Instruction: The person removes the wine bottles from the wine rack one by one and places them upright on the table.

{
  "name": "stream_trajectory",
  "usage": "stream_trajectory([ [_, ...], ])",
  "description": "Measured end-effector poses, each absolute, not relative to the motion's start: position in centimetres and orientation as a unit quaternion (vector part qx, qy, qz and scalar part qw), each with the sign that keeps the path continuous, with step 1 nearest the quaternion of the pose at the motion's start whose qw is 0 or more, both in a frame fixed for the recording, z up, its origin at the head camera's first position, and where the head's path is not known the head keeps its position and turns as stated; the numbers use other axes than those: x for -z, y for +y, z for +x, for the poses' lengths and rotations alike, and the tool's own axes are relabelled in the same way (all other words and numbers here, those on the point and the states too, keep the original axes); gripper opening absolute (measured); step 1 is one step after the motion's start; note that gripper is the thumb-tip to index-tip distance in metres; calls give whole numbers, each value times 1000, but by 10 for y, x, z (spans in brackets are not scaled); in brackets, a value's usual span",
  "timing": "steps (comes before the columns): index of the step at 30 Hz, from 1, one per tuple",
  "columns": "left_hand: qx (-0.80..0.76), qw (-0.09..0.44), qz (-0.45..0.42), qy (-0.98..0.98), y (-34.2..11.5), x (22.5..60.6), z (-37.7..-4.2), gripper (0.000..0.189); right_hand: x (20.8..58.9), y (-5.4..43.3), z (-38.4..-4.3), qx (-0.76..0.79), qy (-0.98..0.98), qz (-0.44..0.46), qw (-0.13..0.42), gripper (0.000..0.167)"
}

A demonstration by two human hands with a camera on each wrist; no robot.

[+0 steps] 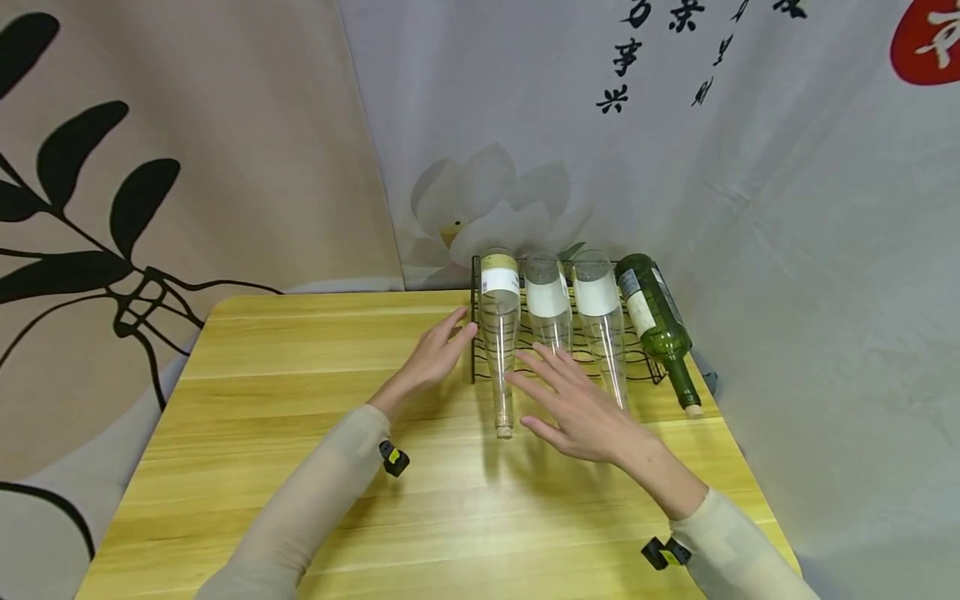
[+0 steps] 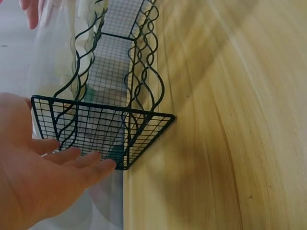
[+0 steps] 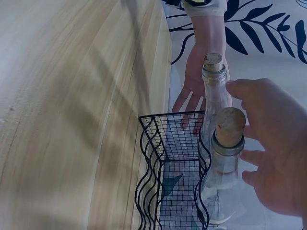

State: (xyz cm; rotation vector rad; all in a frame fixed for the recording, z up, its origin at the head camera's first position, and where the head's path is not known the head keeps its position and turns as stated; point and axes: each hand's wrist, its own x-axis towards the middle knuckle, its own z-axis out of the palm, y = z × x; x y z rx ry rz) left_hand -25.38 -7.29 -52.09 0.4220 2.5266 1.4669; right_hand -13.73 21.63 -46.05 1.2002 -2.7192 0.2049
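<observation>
A black wire bottle rack (image 2: pixel 100 125) stands at the back of the table. Three clear glass bottles lie on it side by side, the left (image 1: pixel 500 333), middle (image 1: pixel 549 304) and right (image 1: pixel 597 302) ones, necks toward me. A green bottle (image 1: pixel 662 337) with a cork lies at the right end. My left hand (image 1: pixel 431 354), fingers extended, is beside the rack's left end and holds nothing. Above the clear bottles' necks, my right hand (image 1: pixel 581 408) spreads its fingers, gripping none of them. In the right wrist view, corks (image 3: pixel 230 125) plug two clear necks; whether the fingers touch them I cannot tell.
The wooden table (image 1: pixel 300 375) extends to the left and in front of the rack. A hanging cloth (image 1: pixel 480 125) with printed leaves and characters is right behind it. The green bottle lies close to the table's right edge.
</observation>
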Motion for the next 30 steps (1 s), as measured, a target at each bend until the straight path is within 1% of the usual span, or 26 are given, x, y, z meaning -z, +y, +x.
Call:
stream_trajectory([
  [4,-514,108,133,841,-71,522,-256,77,459,212,-139,-58,-906,412,78,69],
  [15,-630,174,135,745,-66,523,-261,71,457,204,-146,-38,-884,460,71,69],
  [19,-638,180,135,737,-67,524,-262,70,456,201,-148,-25,-876,477,67,66],
  [30,-644,177,123,734,-63,521,-259,70,454,191,-152,-6,-860,505,69,57],
])
